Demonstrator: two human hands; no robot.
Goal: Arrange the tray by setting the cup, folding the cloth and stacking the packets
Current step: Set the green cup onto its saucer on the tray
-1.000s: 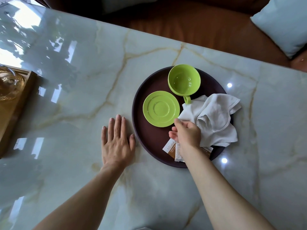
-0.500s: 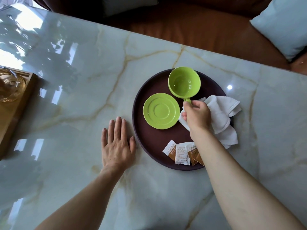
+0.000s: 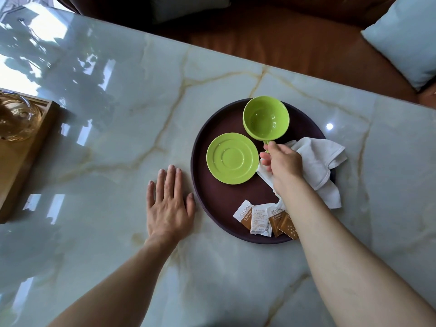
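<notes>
A round dark brown tray (image 3: 212, 199) lies on the marble table. At its far side is a green cup (image 3: 266, 118), and my right hand (image 3: 282, 161) pinches its handle. A green saucer (image 3: 232, 158) sits empty at the tray's left. A crumpled white cloth (image 3: 318, 161) lies on the tray's right side and hangs over the rim. Several white-and-brown packets (image 3: 259, 219) lie spread at the near rim, partly under my right forearm. My left hand (image 3: 168, 204) rests flat on the table just left of the tray.
A wooden tray (image 3: 23, 152) with a glass vessel (image 3: 15, 120) stands at the table's left edge. Behind the table is a brown leather sofa (image 3: 271, 38) with a pale blue cushion (image 3: 405, 36).
My right hand left the cloth near the packets and moved up to the cup's handle, closing on it. The packets came into view. My left hand stayed flat.
</notes>
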